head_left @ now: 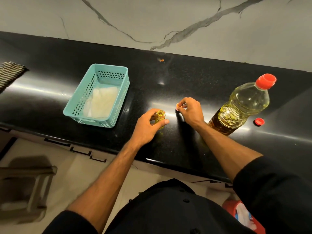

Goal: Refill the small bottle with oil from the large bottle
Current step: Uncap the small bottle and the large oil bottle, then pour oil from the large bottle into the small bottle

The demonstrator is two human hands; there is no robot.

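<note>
The small clear bottle [160, 117] stands on the black counter [194, 78], its mouth open and yellowish oil inside. My left hand [148, 126] grips it around the body. My right hand [190, 109] pinches a small pale cap [178, 106] just to the right of the small bottle, above the counter. The large oil bottle [241, 105] stands upright further right with a red cap [265, 81] on it, touched by neither hand.
A teal perforated basket [101, 73] with white paper in it sits left of the hands. A loose red cap [259, 121] lies right of the large bottle. A striped cloth [10, 73] lies at the far left. The marble wall runs behind the counter.
</note>
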